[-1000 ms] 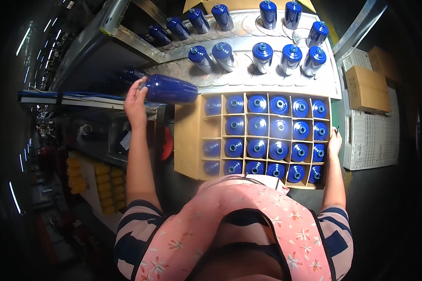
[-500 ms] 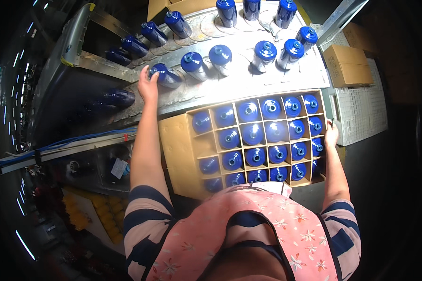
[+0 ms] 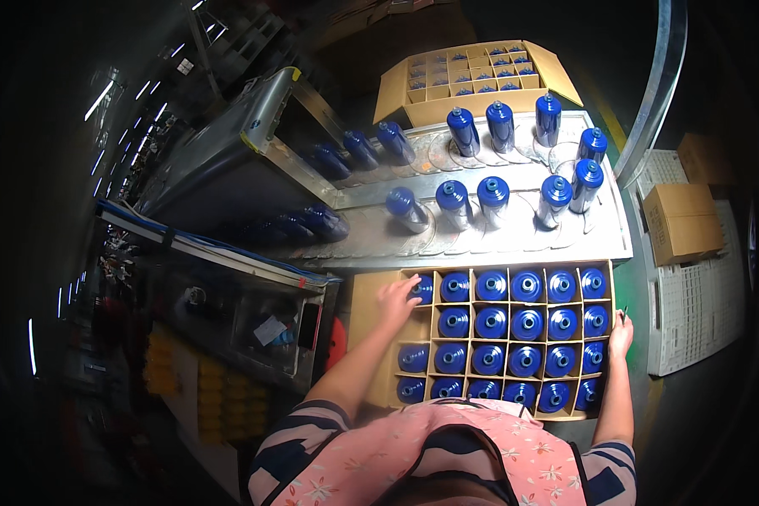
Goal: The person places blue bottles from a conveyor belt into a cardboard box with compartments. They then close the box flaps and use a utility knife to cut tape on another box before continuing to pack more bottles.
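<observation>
A cardboard box [image 3: 371,337] with dividers sits in front of me, most cells filled with upright blue bottles [image 3: 527,285]. My left hand [image 3: 398,302] is at its far left corner, fingers and thumb closed around the top of a blue bottle [image 3: 422,289] in that cell. The cell just nearer in the left column holds no bottle. My right hand [image 3: 621,336] is closed at the box's right edge; a small dark thing shows at its fingertips, too small to name. Beyond the box, several blue bottles [image 3: 454,205] stand on a brightly lit conveyor [image 3: 371,240].
A second divided box [image 3: 447,110] with blue bottles stands behind the conveyor. A dark metal housing [image 3: 219,169] covers the conveyor's left part. At right, a closed carton [image 3: 683,223] rests on a white plastic pallet [image 3: 691,337]. A metal post [image 3: 659,84] rises nearby.
My left hand has left a bottle on the conveyor and come back to the box's far left cell. My right hand stays at the box's right edge. The view has shifted, showing more behind the conveyor.
</observation>
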Available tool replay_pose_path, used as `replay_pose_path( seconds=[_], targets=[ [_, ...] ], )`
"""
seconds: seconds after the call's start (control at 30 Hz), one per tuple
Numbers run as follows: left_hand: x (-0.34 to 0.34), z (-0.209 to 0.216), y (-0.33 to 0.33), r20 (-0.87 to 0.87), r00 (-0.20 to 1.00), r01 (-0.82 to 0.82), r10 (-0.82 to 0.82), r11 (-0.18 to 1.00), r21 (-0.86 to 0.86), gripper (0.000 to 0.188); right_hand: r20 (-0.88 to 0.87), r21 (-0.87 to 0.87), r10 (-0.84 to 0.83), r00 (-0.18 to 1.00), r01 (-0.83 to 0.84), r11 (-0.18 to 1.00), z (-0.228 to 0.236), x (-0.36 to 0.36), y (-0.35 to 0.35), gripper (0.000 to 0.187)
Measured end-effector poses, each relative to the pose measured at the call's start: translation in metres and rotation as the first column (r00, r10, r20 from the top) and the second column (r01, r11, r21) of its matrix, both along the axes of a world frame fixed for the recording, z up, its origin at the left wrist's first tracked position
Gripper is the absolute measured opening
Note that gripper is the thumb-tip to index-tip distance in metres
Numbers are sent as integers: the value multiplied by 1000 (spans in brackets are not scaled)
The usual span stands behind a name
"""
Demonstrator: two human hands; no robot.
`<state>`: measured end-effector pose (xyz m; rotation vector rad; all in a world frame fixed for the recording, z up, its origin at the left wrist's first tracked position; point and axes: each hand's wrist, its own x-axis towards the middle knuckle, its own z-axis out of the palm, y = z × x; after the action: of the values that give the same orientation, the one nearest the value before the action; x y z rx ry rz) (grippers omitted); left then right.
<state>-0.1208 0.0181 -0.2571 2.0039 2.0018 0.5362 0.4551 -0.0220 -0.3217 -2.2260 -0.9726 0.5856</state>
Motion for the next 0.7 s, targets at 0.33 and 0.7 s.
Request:
replay_pose_path(
  seconds=[0.33,0.7],
  targets=[
    [-18,81,37,290,957,-61,28,993,105,33,-100,2,-10,995,10,1000,-35,11,22,42],
    [-67,118,197,488,866,-259,111,934,246,31,-9,69,1,1000,0,998,-8,-28,28,30]
  ],
)
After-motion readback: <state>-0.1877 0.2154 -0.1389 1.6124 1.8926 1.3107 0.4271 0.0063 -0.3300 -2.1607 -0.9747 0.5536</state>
